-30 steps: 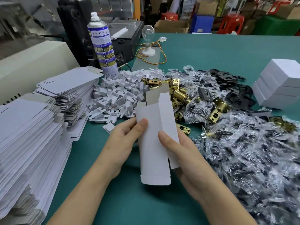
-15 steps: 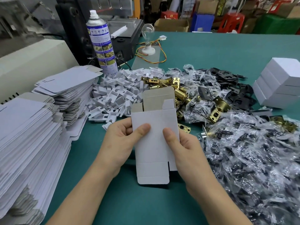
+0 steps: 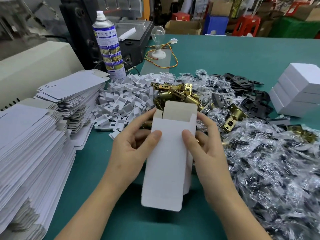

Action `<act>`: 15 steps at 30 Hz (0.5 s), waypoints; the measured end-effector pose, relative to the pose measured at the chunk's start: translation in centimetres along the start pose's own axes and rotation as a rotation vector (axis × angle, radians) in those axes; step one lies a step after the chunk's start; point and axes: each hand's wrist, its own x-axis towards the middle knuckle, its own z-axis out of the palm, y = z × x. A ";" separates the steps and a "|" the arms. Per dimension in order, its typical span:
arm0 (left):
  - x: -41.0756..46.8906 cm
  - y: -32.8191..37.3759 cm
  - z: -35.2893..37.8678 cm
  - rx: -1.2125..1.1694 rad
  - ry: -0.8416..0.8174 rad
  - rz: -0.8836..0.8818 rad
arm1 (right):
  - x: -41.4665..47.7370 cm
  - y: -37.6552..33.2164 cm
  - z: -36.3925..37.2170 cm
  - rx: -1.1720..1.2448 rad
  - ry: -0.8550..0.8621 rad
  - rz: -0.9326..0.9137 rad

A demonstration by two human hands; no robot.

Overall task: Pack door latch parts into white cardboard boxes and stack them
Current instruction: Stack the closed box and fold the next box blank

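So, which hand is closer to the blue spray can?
Left. The left hand grips the left edge of the white box, nearer the spray can at the table's back left; the right hand grips its right edge, farther away.

1 wide-angle view, worn on the head, looks forward and down over the green counter (image 3: 225, 54). It sits close above the left hand (image 3: 128, 153) and right hand (image 3: 209, 153), which hold the box (image 3: 166, 163) at lower centre; the forearms (image 3: 83, 213) enter from the bottom edge.
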 end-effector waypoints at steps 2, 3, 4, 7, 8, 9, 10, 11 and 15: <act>-0.2 -0.1 0.1 0.053 -0.011 0.015 | 0.0 -0.1 -0.2 0.024 0.011 -0.062; -0.2 -0.1 0.1 0.079 -0.023 0.020 | 0.0 -0.2 -0.2 0.027 0.012 -0.072; -0.2 -0.3 0.2 0.099 -0.039 0.023 | 0.0 -0.2 -0.3 0.024 0.010 -0.074; -0.2 -0.5 0.0 0.138 -0.058 0.046 | -0.1 -0.2 -0.2 0.011 -0.016 -0.086; -0.2 -0.5 0.0 0.143 -0.050 0.055 | -0.1 -0.2 -0.2 0.004 -0.027 -0.093; -0.2 -0.6 -0.1 0.147 -0.043 0.066 | -0.1 -0.2 -0.2 -0.005 -0.038 -0.101; -0.1 -0.6 -0.2 0.155 -0.039 0.081 | -0.1 -0.2 -0.2 -0.014 -0.048 -0.110; -0.1 -0.6 -0.3 0.170 -0.039 0.097 | -0.1 -0.3 -0.2 -0.022 -0.061 -0.116; -0.2 -0.6 -0.3 0.252 -0.073 0.157 | 0.0 -0.2 -0.5 -0.001 -0.097 -0.080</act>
